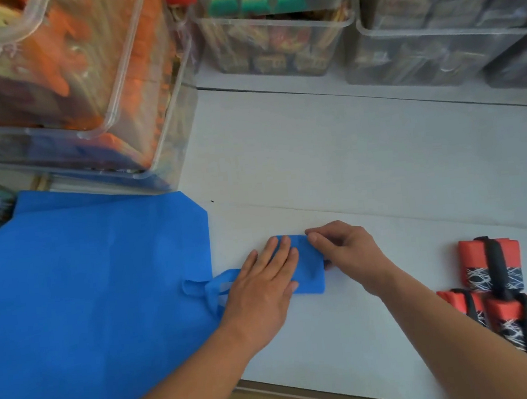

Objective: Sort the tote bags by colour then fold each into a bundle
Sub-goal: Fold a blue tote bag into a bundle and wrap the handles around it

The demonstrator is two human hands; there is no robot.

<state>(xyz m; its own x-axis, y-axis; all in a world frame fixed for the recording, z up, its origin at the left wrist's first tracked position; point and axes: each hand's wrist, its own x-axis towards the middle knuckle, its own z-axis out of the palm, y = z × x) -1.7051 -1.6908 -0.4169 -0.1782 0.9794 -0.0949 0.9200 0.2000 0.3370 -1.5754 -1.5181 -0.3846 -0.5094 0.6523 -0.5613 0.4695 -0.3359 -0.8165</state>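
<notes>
A small folded blue tote bag [309, 269] lies on the white table [349, 165], its handle loops [206, 287] trailing to the left. My left hand [263, 283] presses flat on the fold with straight fingers. My right hand [347, 249] pinches the fold's upper right edge with curled fingers. A large blue tote bag [86, 280] lies spread flat at the left, overhanging the table edge. Three rolled red-and-black bundles [496, 286] tied with black straps sit at the right.
Clear plastic bins stand along the back: one with orange items [66, 73] at the left, one with packets [272, 37] in the middle, a dark-filled one [439, 37] at the right. The table's front edge [290, 396] runs below my arms.
</notes>
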